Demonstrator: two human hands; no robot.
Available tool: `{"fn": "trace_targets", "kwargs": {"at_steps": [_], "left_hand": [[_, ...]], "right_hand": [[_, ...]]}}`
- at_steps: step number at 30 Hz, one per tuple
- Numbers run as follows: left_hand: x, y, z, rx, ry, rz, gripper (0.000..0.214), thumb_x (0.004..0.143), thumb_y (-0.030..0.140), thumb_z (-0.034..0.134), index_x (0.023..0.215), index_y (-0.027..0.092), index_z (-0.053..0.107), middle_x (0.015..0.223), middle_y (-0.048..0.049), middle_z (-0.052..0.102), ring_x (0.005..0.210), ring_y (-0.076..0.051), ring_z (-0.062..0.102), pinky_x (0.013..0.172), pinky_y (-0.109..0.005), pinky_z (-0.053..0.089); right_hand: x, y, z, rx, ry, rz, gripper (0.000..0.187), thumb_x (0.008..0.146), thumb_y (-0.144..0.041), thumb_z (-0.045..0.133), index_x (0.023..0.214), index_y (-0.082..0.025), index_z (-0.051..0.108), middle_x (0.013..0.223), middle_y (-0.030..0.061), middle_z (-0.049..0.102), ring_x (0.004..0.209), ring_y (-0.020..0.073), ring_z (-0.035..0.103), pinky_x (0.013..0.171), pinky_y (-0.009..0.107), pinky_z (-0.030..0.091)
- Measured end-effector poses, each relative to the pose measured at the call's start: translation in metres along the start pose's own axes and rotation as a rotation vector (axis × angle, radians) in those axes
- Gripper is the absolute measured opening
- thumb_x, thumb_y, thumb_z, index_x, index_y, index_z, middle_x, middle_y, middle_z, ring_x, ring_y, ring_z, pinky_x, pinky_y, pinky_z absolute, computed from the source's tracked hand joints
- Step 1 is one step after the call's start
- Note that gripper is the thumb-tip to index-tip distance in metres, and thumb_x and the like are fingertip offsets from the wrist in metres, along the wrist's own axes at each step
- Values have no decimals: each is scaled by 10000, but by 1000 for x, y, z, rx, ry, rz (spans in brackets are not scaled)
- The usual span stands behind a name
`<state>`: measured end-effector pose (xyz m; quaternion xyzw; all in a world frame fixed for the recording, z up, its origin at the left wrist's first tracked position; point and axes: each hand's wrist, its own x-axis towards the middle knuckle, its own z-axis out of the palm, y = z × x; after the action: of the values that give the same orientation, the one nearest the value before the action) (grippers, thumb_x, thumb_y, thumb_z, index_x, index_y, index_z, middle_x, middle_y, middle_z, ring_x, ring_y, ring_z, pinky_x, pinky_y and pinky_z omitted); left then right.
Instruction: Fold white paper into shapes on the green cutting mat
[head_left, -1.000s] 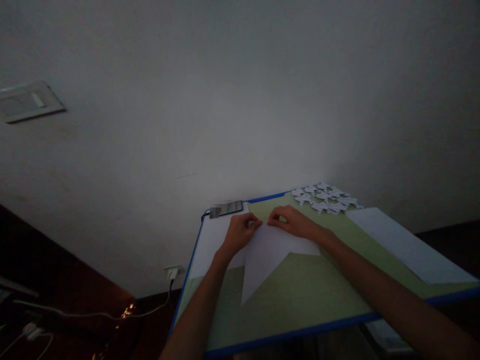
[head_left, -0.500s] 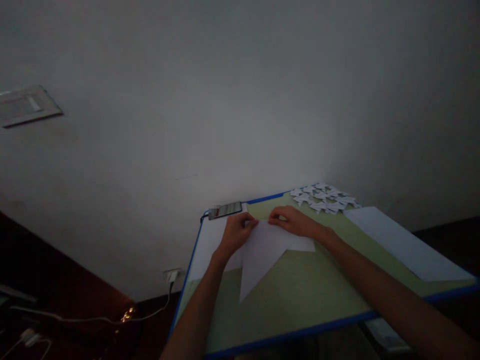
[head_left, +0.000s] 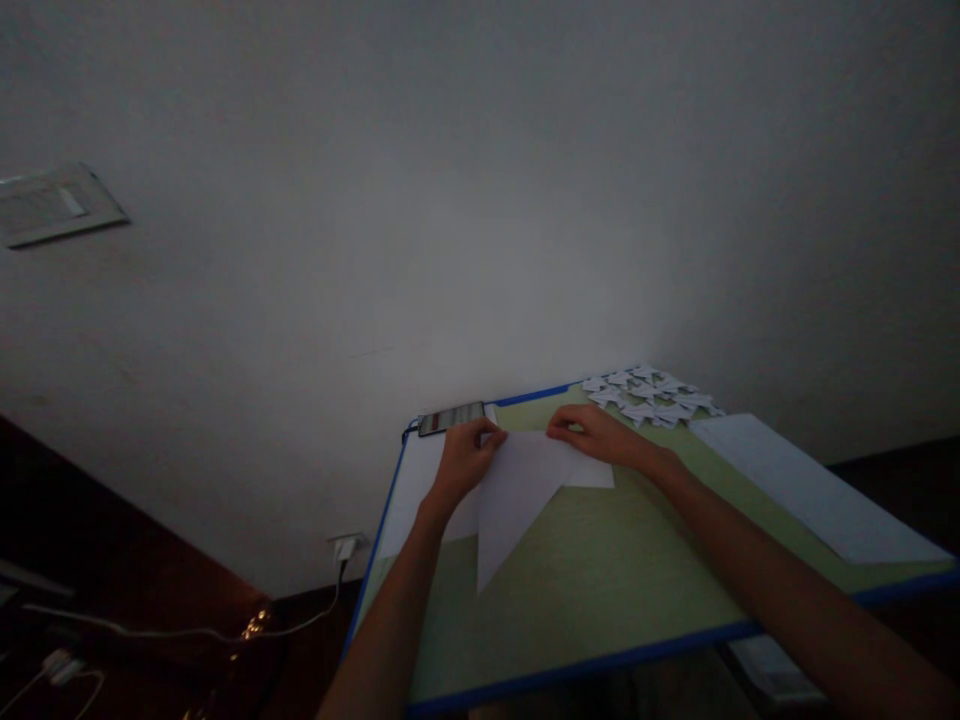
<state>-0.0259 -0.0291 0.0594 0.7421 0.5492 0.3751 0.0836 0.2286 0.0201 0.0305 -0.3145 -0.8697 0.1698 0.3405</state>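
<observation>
A folded sheet of white paper spans the gap between my hands, one long pointed flap hanging toward me and a shorter one at its right. My left hand pinches its upper left corner between thumb and fingers. At the upper right corner, the fingertips of my right hand are closed on the paper. Beneath and left of it lies flat white paper, partly covered by my left hand. A phone rests just behind my left hand.
The green tabletop has a blue edge and stands against the wall. Several small folded paper pieces lie at the back right. A stack of white paper lies along the right side. A white plug sits in the wall socket.
My hands have moved slightly apart along the paper's top edge, the left one leftward, the right one rightward. The paper has shifted a little away from me.
</observation>
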Motion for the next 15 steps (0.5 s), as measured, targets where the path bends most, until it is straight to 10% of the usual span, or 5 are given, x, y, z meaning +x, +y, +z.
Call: {"fn": "trace_targets", "kwargs": {"at_steps": [8,15], "left_hand": [[5,-11,-4,85,78,-33,139,838,290,680,807,180,760,596,12,616,574,-155,537,578,-275,361],[0,-17,6,59,40,158,99,870,240,675,942,201,731,983,-47,767,919,-209,689,858,-345,498]], "right_hand": [[0,6,-5,-19,23,24,214,971,-306,549,923,-180,714,915,72,738,832,200,657,763,319,477],[-1,9,-3,-66,10,11,200,965,-304,564,921,-185,719,912,74,737,841,204,658,767,309,469]]}}
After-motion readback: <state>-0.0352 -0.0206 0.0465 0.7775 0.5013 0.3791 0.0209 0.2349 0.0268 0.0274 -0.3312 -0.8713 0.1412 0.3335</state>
